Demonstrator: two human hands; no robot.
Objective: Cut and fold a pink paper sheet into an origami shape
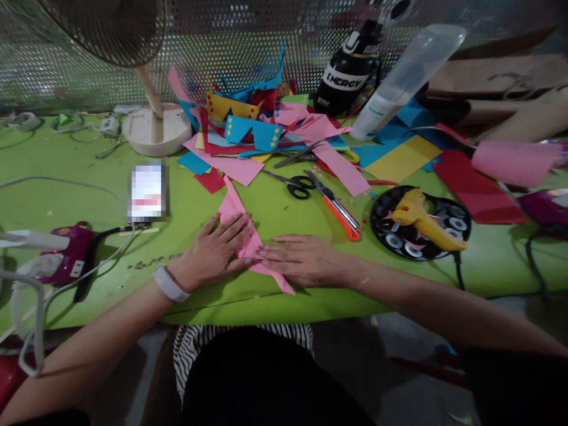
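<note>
A folded piece of pink paper (231,200) lies slantwise on the green table in front of me, its pointed end toward the back. My left hand (220,242) rests flat on its left side, fingers stretched out. From the right, my right hand (306,258) lies with straight fingers over the paper's lower part. Both palms hide much of the middle of the sheet. Beyond my right hand are an orange utility knife (341,216) with its blade showing and black-handled scissors (299,186).
A yellow glue gun (426,222) lies on a black tray at right. Behind stand paper glasses (252,133), a black bottle (346,77) and a fan (155,127). A phone (147,192) and purple power strip (66,254) sit left. Another person's arm (528,121) reaches in at right.
</note>
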